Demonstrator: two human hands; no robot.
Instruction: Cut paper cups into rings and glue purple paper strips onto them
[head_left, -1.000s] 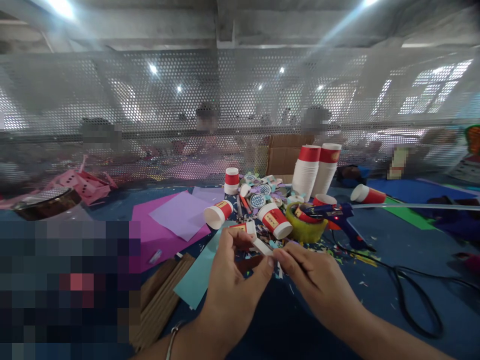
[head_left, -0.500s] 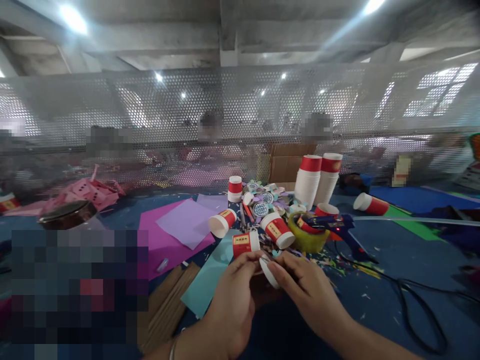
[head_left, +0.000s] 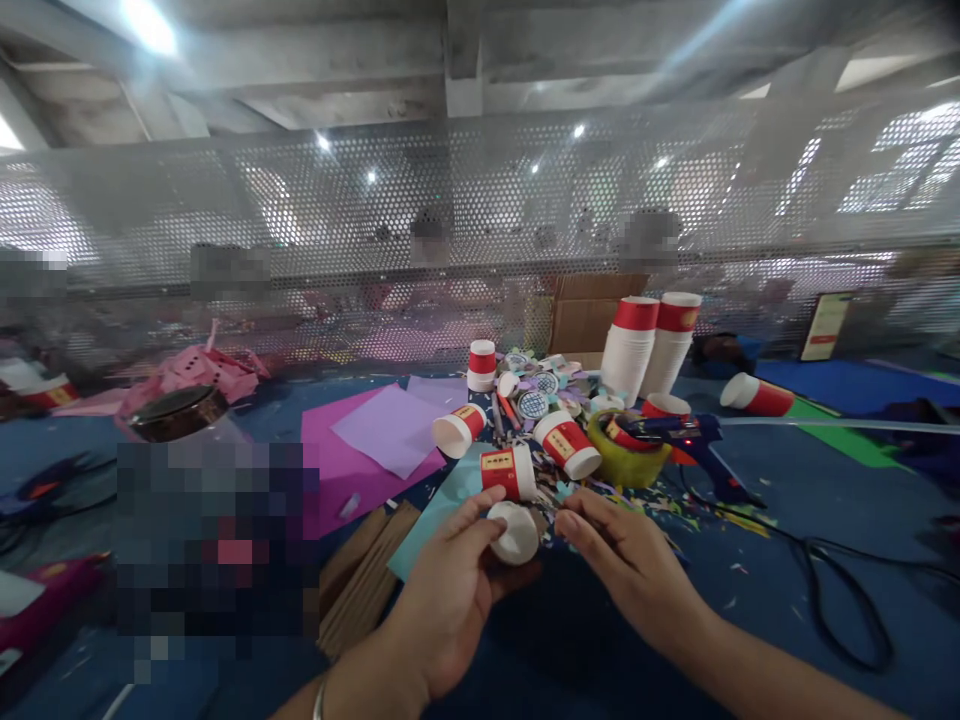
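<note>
A shallow white round paper piece (head_left: 514, 533), like the cut-off bottom of a paper cup, is pinched between the thumb and fingers of my left hand (head_left: 454, 590), its hollow side facing me. Just right of it, my right hand (head_left: 634, 550) is closed, thumb against the fingers. A thin greyish tip seems to stick out from these fingers, too small to name. Right behind the white piece lies a red-and-white paper cup (head_left: 508, 474) on its side. Another tipped paper cup (head_left: 568, 445) rests beyond my right fingers.
A glue gun (head_left: 694, 450) lies across a yellow tape roll (head_left: 628, 460), its black cable (head_left: 806, 560) looping right. Stacked paper cups (head_left: 628, 355) stand behind. Decorated cup pieces (head_left: 534, 404) form a pile. Purple paper (head_left: 390, 430) and corrugated cardboard (head_left: 367, 580) lie left. Paper scraps litter the table.
The white piece was edge-on between both hands; now my left hand alone holds it, turned face towards me. My right hand has drawn away slightly to the right.
</note>
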